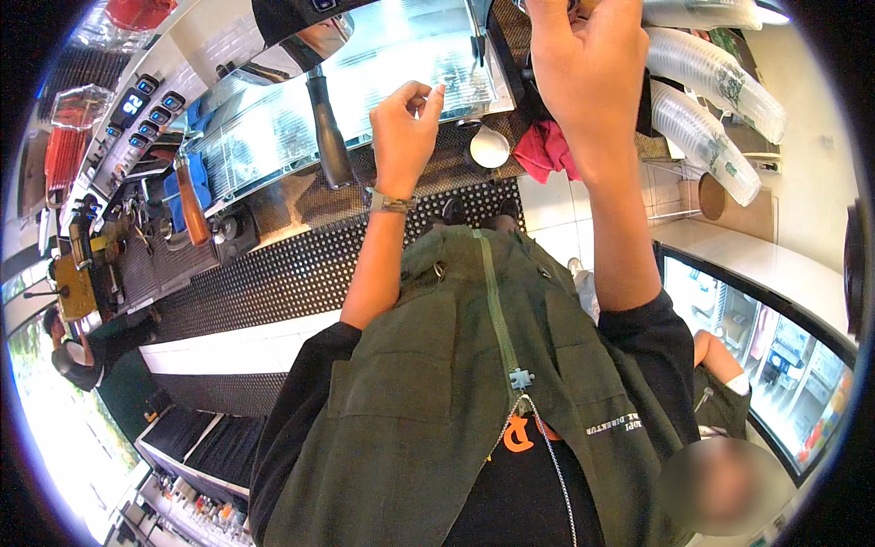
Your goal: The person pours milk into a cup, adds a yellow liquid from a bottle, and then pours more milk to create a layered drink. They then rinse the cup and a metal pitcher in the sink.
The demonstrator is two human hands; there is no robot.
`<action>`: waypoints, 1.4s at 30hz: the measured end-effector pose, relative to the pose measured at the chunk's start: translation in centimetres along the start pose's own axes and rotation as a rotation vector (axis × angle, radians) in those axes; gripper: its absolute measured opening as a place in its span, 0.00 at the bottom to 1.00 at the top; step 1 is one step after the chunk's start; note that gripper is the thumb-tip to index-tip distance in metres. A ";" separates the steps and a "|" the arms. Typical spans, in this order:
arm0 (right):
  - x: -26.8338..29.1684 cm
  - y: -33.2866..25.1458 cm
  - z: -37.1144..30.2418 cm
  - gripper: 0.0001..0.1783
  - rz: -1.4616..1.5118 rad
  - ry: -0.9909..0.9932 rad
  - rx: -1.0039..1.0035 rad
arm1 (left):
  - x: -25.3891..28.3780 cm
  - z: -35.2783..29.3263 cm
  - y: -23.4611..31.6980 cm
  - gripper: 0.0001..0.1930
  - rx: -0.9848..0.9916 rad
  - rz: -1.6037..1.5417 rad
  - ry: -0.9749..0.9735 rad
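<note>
My left hand (406,128) is raised in front of the shiny steel espresso machine (410,64), its fingers curled in with nothing visible between them. A watch (392,202) is on that wrist. My right hand (588,64) reaches higher, to the top edge of the picture beside the machine, and its fingertips are cut off there, so what they touch is hidden. A small steel pitcher (489,146) and a red cloth (547,150) lie between the two hands. My dark green apron (456,383) fills the lower middle.
A black portafilter handle (328,137) and a brown one (191,210) stick out of the machine. A black perforated mat (301,264) covers the counter. Sleeved stacks of clear plastic cups (711,91) lie at the upper right, and a glass display case (775,356) stands at the right. Another person (725,483) is at the lower right.
</note>
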State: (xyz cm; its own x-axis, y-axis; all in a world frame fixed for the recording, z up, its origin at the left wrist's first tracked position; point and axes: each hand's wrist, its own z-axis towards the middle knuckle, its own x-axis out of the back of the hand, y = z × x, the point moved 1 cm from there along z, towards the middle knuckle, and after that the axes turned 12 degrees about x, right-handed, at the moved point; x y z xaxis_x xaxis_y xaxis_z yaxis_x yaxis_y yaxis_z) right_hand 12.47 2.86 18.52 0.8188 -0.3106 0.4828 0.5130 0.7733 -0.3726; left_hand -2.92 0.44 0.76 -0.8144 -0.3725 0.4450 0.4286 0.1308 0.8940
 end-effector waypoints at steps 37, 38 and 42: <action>-0.6 2.7 -0.3 0.12 -0.556 -0.086 0.575 | -2.2 -5.6 -8.3 0.08 0.178 0.059 -0.468; -0.6 2.7 -0.2 0.13 -0.496 -0.057 0.524 | -2.5 -5.9 -9.0 0.14 0.226 0.131 -0.554; -1.2 1.7 0.3 0.18 0.007 0.115 0.035 | -5.4 -6.5 -10.9 0.30 0.147 0.087 -0.517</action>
State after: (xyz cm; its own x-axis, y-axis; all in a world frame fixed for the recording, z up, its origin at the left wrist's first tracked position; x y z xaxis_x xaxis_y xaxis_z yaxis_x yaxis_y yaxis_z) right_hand 12.27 4.70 17.50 0.8473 -0.3649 0.3858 0.4997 0.7937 -0.3469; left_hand -0.68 -4.93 -11.73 -0.8804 0.1414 0.4527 0.4742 0.2818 0.8341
